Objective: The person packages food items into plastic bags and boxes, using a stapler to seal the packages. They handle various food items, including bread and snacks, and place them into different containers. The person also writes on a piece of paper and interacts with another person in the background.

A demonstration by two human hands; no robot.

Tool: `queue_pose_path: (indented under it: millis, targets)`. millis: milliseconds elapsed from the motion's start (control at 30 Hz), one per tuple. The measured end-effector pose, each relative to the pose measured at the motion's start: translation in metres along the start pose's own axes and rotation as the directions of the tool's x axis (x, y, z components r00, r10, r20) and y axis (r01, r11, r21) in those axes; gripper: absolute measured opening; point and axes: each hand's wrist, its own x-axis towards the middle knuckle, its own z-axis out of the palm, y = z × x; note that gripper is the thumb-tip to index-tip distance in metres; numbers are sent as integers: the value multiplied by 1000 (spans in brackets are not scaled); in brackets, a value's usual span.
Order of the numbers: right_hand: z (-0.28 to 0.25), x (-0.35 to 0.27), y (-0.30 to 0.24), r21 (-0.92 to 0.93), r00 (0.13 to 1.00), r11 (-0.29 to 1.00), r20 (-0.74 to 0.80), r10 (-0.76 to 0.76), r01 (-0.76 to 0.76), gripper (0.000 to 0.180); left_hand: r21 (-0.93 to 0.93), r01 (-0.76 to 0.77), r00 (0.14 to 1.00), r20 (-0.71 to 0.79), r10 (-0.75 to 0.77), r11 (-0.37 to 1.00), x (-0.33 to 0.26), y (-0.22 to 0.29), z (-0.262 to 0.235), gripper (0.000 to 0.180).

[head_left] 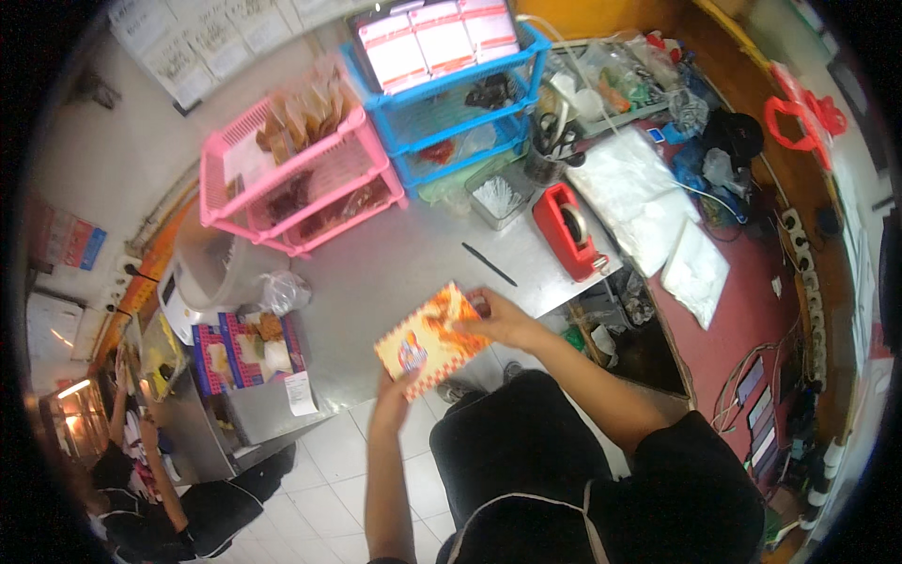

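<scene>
A flat yellow and orange printed food packet (430, 340) with a checkered edge is held over the front edge of the steel table (366, 273). My left hand (395, 387) grips its lower left corner. On its right end, my right hand (507, 324) is closed with the thumb lying across the printed face. Whether the packet is a folded box or a paper bag I cannot tell. Beyond it, a black pen (489, 264) lies on the steel. Two open food boxes (249, 352) stand to the left, with fried food and white rice in the nearer one.
Pink (310, 188) and blue (442, 122) tiered baskets stand at the back, near a clear tub of white sticks (498, 197). A red tape dispenser (568, 230) sits beside white plastic bags (629, 197). Phones (756, 404) lie far right. Another person (178, 508) works at lower left.
</scene>
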Motion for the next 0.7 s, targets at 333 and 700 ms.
queue_pose_path:
  millis: [333, 700]
  targets:
    - [-118, -64, -15, -647, 625, 739, -660, -417, -189, 59, -120, -104, 977, -199, 78, 987, -103, -24, 76, 55]
    - [-225, -12, 79, 111, 789, 994, -609, 81, -16, 34, -158, -179, 972, -180, 150, 971, -49, -2, 141, 52]
